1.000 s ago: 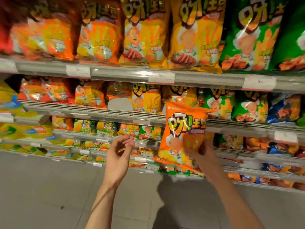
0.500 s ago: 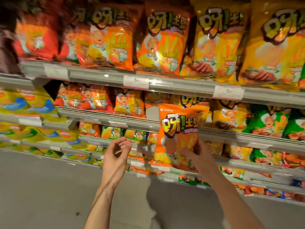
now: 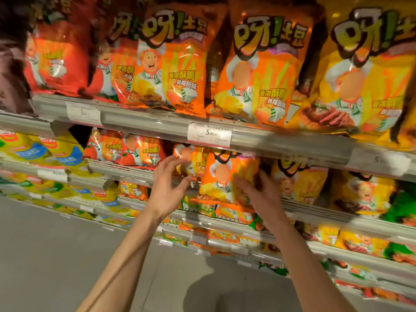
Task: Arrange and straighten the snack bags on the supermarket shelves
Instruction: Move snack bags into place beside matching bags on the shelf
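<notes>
Orange bag (image 3: 227, 176) now on second shelf; right hand (image 3: 258, 194) holds it (left hand (image 3: 166, 190) spread).

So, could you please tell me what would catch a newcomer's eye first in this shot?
Most striking are the big orange snack bags lined up on the top shelf, with a yellow bag to their right. Below that shelf, at centre, the right hand lies against a smaller orange bag on the second shelf, while the left hand hovers open beside it, fingers spread.
</notes>
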